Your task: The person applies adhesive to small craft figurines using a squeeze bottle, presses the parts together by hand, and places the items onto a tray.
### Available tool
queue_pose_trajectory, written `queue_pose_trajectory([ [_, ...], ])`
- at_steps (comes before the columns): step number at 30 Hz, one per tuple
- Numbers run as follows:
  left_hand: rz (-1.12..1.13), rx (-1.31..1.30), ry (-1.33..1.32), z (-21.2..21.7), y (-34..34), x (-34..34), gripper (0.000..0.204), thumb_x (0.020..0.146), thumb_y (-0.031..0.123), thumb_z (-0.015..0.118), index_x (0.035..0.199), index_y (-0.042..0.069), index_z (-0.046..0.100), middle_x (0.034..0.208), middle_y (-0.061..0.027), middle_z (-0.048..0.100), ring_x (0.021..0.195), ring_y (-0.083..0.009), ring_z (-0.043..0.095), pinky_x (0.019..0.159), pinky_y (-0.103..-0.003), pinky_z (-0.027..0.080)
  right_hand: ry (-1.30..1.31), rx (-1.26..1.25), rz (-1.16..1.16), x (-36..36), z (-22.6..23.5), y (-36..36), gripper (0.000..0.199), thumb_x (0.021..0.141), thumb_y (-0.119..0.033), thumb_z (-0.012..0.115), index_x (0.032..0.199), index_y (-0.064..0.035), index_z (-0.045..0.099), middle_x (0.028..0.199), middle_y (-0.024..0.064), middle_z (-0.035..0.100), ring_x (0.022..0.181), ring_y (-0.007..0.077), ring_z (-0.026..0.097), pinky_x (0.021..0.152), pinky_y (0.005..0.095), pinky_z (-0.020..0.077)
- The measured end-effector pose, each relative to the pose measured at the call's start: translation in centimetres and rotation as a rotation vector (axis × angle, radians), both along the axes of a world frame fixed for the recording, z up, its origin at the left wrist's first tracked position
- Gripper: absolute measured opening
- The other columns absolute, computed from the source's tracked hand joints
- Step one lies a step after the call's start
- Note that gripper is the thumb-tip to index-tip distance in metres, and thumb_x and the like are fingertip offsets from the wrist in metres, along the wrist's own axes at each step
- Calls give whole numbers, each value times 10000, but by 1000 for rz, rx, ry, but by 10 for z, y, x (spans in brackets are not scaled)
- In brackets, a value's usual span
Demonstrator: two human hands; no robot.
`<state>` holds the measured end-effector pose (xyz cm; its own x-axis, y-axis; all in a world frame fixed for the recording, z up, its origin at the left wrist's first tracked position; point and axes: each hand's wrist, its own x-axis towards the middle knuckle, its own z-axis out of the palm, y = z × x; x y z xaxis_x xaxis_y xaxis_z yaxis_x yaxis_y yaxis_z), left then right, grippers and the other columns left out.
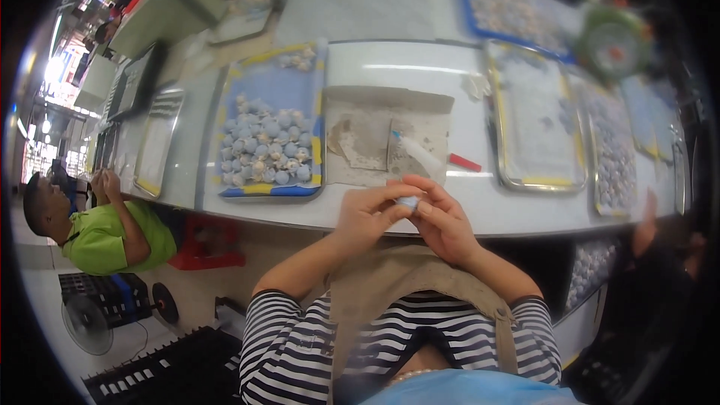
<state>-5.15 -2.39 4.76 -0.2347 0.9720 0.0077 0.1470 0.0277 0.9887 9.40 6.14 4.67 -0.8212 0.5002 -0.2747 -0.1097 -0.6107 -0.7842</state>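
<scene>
In front of my chest, at the table's near edge, my left hand [365, 216] and my right hand [448, 223] meet around a small light-blue piece [409, 202]. Fingertips of both hands pinch it and cover much of its surface, so its exact kind is unclear. Just beyond them lies a shallow cardboard tray [427, 105] with stained paper inside. A white squeeze bottle with a blue tip [420, 153] rests in it. To the left, a blue tray edged with yellow tape [317, 151] holds many small round grey-blue pieces [264, 142], some with pale beige parts.
A red stick [465, 163] lies right of the cardboard. Farther right are a metal-rimmed tray [536, 124], another tray of small pieces [615, 146] and a green round scale [613, 49]. A person in a green shirt [112, 236] sits at left; a standing fan [88, 325] is below.
</scene>
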Motion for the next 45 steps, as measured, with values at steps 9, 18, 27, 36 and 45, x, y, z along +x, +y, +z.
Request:
queue_pose_trajectory([
  [9, 383, 63, 1046, 4, -8, -160, 184, 717, 120, 631, 886, 50, 609, 826, -127, 615, 742, -280, 598, 633, -338, 475, -75, 278, -88, -8, -20, 10, 392, 861, -191, 506, 1205, -20, 428, 1207, 113, 487, 1134, 188, 440, 974, 331, 315],
  [18, 340, -101, 1282, -85, 109, -349, 219, 818, 119, 411, 939, 12, 559, 980, -203, 563, 954, -356, 531, 806, -443, 417, -467, 995, -222, -22, -15, 14, 231, 808, -62, 555, 1030, 0, 551, 1010, 87, 597, 948, 180, 550, 827, 286, 410],
  [27, 486, -4, 659, -13, 85, -301, 209, 761, 80, 541, 960, 24, 574, 882, -143, 602, 833, -224, 585, 736, -338, 460, -675, 1394, -213, -36, -26, 25, 370, 730, -157, 637, 1075, -63, 541, 927, 126, 587, 825, 251, 552, 757, 366, 403],
  [36, 129, 65, -315, -16, -1, -80, 352, 813, 71, 593, 1146, 26, 488, 885, -59, 586, 768, -101, 578, 688, -219, 464, -650, 1154, -298, -20, -41, 42, 313, 770, -210, 616, 1008, -23, 538, 750, 96, 594, 565, 161, 522, 566, 302, 399],
  [45, 116, -45, -643, -37, -13, 2, 352, 808, 42, 593, 1142, -3, 490, 949, -76, 592, 806, -109, 569, 693, -217, 451, -321, 751, -400, 25, 1, 24, 226, 749, -13, 611, 960, -12, 530, 848, 33, 554, 740, 81, 513, 658, 202, 421],
])
